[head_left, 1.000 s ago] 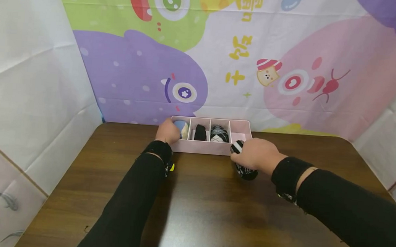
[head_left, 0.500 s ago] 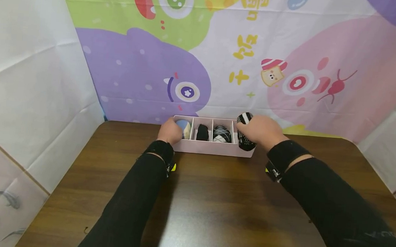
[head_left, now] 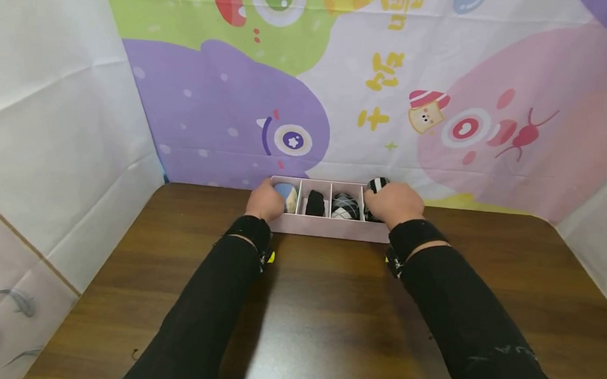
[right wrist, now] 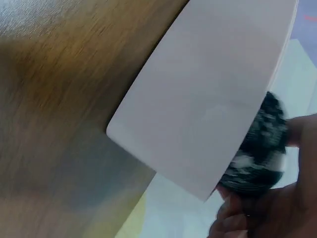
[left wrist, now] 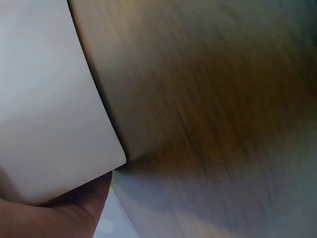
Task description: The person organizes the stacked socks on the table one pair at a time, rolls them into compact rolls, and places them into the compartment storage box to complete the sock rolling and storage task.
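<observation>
A pink box with four compartments in a row would exceed plain sight, so I name it a pale pink divided box (head_left: 327, 228) at the table's back edge. My left hand (head_left: 265, 202) grips its left end, as the box wall (left wrist: 49, 109) in the left wrist view also shows. Over the rightmost compartment my right hand (head_left: 396, 204) holds a rolled black-and-white patterned sock (head_left: 377, 184), partly down behind the front wall. The right wrist view has fingers around this sock (right wrist: 257, 146). Further left lie a rolled argyle sock (head_left: 346, 206), a black one, and a blue-and-cream one.
The brown wooden table (head_left: 321, 308) extends in front of the box. Right behind it hangs a cartoon-printed cloth (head_left: 224, 113), and white cloth panels (head_left: 71, 108) stand at both sides.
My right hand has lifted the patterned sock from in front of the box's right end and lowered it into the rightmost compartment. The left hand keeps its grip on the box.
</observation>
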{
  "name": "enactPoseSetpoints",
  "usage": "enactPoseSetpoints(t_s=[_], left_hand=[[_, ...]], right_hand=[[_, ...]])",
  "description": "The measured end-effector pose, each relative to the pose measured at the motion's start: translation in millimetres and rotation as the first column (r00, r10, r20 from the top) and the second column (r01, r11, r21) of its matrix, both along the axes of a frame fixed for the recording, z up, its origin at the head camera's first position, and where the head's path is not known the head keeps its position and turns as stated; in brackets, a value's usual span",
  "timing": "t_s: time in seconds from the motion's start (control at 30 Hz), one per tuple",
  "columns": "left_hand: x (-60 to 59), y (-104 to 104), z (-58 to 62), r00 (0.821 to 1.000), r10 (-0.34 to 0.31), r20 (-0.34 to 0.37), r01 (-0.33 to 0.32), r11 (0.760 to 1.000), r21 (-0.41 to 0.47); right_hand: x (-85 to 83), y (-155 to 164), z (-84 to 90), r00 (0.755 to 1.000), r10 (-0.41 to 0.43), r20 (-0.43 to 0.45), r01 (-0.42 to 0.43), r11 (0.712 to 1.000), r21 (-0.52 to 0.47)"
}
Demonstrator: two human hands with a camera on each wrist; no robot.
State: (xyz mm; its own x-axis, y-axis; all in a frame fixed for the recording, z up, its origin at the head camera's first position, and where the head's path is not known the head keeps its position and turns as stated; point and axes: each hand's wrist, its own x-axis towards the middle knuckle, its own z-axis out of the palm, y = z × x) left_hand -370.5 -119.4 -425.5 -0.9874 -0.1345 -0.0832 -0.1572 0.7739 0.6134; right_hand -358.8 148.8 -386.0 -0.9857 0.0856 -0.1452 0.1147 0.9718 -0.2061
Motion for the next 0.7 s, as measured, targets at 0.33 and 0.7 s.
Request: enactPoseSetpoints(t_s=[0.33,0.7], left_hand=[[3.4,1,1.6,1.000,0.002,-0.021,-0.002,1.000,0.008],[7.3,2,3.8,1.000,0.009,-0.021,-0.008,0.999,0.041]], right_hand=[[-2.0,-5,-9.0,0.998,0.049,0.037,-0.051,0.997,0.060],[-6.1,6,-24.4,0.998,0.002,-0.061,-0.004,0.999,-0.034]])
